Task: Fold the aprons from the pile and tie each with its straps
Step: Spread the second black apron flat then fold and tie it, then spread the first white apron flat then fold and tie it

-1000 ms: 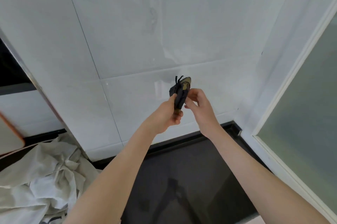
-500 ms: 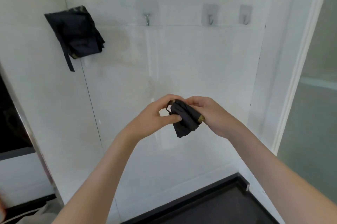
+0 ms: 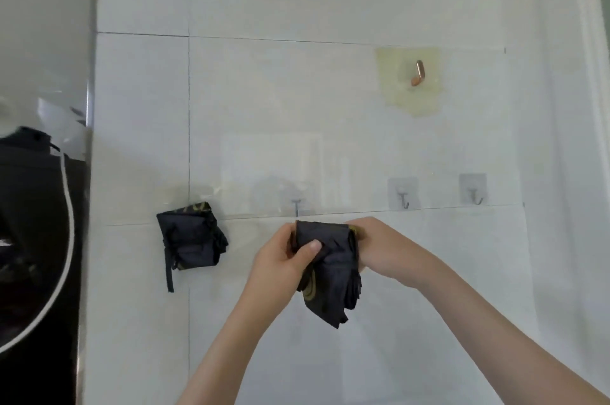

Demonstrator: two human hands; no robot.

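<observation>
Up by the wall hooks (image 3: 404, 198), left hand (image 3: 284, 257) and right hand (image 3: 379, 248) both clutch a folded black apron (image 3: 330, 269); another folded apron (image 3: 189, 236) hangs nearby.

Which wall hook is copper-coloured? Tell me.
The lone hook on the yellowish patch, highest up. The other hooks sit lower in a row and are grey.

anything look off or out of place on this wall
The copper hook sits on a yellowed, ragged adhesive patch, unlike the clear hooks lower down. One strap dangles loose from the hung apron bundle.
</observation>
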